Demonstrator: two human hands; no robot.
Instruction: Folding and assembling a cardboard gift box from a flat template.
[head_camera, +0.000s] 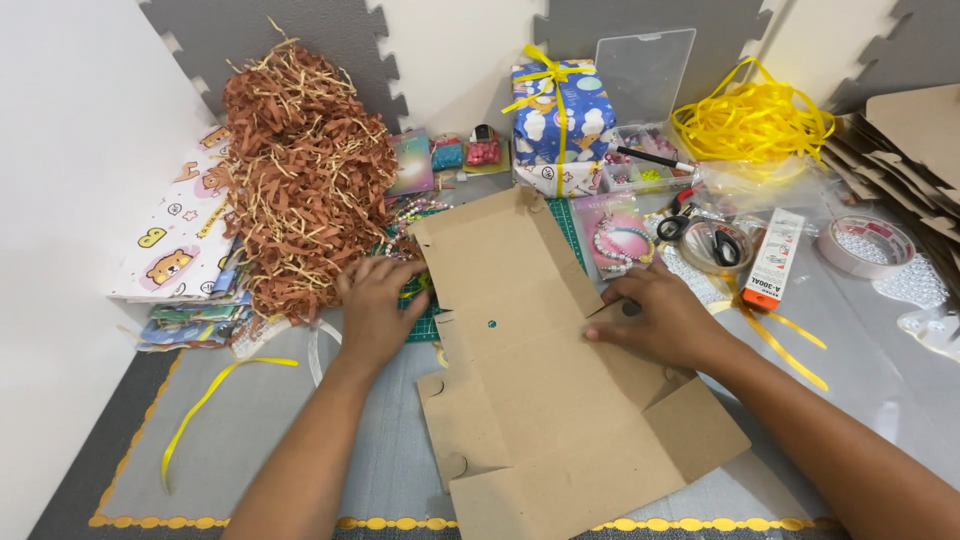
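Note:
A flat, unfolded brown cardboard box (540, 390) lies on the grey mat in front of me, one panel tilted up at its far end. My left hand (378, 305) rests at its left edge, fingers curled over the green cutting mat (425, 318) under it. My right hand (660, 318) presses down on the right flap of the cardboard, fingers spread flat. Neither hand grips anything.
A heap of brown paper shreds (305, 170) sits far left beside patterned wrapping sheets (185, 235). Behind are a wrapped gift box with yellow ribbon (560, 115), a clear bead case (645, 100), loose yellow ribbon (750, 120), scissors (700, 235), tape rolls (865, 245), and stacked cardboard (910, 140).

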